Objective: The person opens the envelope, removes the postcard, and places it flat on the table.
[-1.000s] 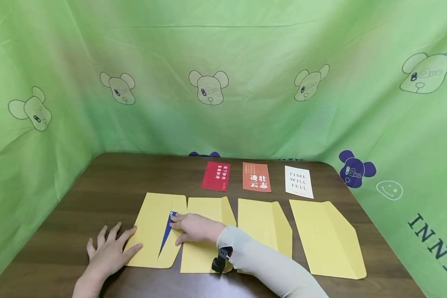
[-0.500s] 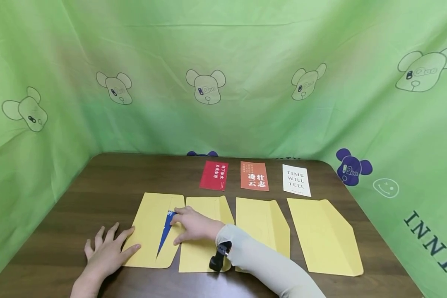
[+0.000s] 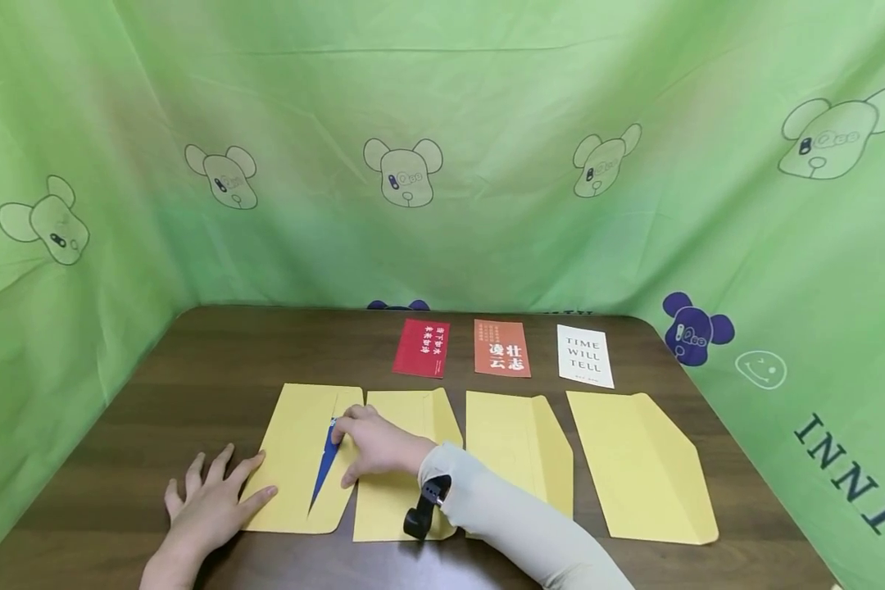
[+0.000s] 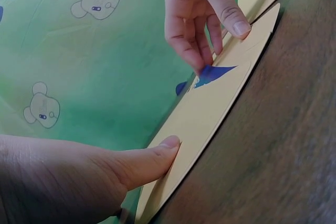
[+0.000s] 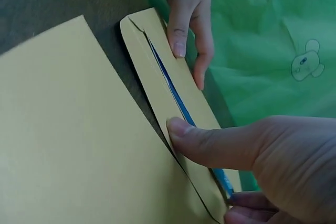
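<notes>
A blue card (image 3: 324,471) shows as a thin wedge in the slit of the leftmost yellow envelope (image 3: 288,442), beside its flap; the rest of it is hidden inside. My right hand (image 3: 381,444) bends over the flap. Its fingertips touch the card's upper end, while the thumb (image 5: 197,140) presses on the flap in the right wrist view. My left hand (image 3: 210,504) lies with fingers spread at the envelope's left edge. In the left wrist view, the left thumb (image 4: 149,161) rests on that edge.
Three more yellow envelopes (image 3: 401,508) (image 3: 501,459) (image 3: 630,467) lie in a row to the right, flaps unfolded. Behind them lie a red card (image 3: 420,348), an orange card (image 3: 501,348) and a white card (image 3: 586,356). Green cloth (image 3: 442,254) surrounds the brown table (image 3: 192,385).
The visible blue wedge has become narrower as my right fingertips shifted slightly left against the card. My left hand stays at the envelope's edge. The head view has shifted a little.
</notes>
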